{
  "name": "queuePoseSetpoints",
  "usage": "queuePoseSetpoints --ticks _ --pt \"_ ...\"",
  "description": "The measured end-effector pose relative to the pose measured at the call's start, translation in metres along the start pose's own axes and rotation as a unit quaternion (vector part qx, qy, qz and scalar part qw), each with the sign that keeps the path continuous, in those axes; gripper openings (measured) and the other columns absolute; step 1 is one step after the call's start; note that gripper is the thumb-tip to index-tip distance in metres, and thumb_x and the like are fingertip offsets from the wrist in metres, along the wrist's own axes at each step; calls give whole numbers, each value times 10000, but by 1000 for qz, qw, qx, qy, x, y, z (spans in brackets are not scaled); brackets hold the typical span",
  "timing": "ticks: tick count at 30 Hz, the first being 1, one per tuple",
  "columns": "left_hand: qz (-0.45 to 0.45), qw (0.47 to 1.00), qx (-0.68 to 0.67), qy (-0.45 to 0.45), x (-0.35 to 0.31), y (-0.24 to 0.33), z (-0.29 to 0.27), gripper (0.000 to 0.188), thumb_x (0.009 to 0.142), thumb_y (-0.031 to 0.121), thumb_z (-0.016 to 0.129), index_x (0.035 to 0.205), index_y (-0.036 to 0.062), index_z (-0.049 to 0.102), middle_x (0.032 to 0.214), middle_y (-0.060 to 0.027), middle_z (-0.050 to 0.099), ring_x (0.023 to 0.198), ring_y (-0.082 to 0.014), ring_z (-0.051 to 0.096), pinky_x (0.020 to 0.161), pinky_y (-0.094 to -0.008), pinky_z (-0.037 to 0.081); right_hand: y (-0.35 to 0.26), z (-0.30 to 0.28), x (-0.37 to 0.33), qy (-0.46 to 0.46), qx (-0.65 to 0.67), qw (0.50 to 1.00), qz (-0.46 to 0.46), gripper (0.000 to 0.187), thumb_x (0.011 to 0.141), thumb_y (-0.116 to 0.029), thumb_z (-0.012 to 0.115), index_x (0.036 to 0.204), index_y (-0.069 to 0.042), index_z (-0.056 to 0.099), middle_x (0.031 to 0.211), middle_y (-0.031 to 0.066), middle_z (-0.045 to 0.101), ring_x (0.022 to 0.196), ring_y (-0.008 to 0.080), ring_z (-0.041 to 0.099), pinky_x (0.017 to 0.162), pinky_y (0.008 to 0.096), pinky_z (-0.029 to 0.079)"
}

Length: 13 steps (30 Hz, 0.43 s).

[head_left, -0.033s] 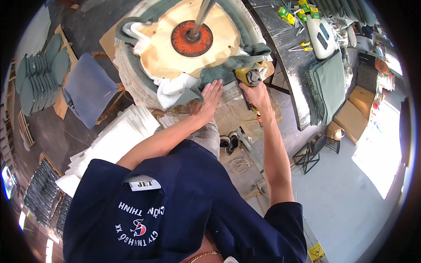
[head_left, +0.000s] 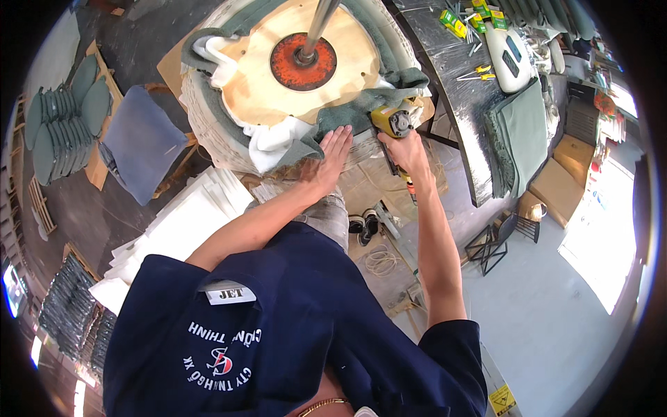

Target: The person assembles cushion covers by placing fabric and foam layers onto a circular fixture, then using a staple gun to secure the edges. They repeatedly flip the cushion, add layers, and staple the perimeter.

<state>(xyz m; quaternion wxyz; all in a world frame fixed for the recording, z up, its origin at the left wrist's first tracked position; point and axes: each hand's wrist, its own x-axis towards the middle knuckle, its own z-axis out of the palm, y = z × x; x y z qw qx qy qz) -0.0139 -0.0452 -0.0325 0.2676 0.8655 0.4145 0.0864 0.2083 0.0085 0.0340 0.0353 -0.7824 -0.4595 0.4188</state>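
A round plywood panel (head_left: 246, 83) lies in front of me, pressed under a red disc (head_left: 288, 73) on a metal rod. Grey-green fabric (head_left: 347, 110) is gathered around its edge, with white padding (head_left: 274, 147) showing at the near side. My left hand (head_left: 328, 160) rests flat on the fabric's near edge, fingers stretched out. Gripped in my right hand (head_left: 408, 153) is a yellow and black staple gun (head_left: 390, 122), its head against the fabric at the near right. Where its nose meets the fabric is hidden.
To the right stands a dark table (head_left: 455, 104) with folded green fabric (head_left: 524, 139), small boxes (head_left: 454, 24) and yellow-handled scissors (head_left: 479, 74). A blue-grey cushioned seat (head_left: 146, 142) and stacked white sheets (head_left: 184, 222) lie left. A coiled hose (head_left: 381, 262) is on the floor.
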Motion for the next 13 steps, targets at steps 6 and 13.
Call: queuePoseSetpoints --ticks 6,13 --pt "-6 998 67 -10 6 0 8 888 814 175 673 1560 -101 279 1668 -247 229 1564 -355 217 1287 -451 167 -10 4 -6 -40 -6 999 16 582 797 -429 773 1081 77 729 1053 324 718 1069 415 705 937 434 543" --pt "-3 999 23 -23 -9 -13 8 1007 775 230 786 1569 -94 260 1677 -239 216 1571 -350 197 1290 -463 159 -20 18 -26 -67 23 996 -60 512 851 -390 742 1188 -5 720 1088 289 725 1118 393 689 965 411 524"
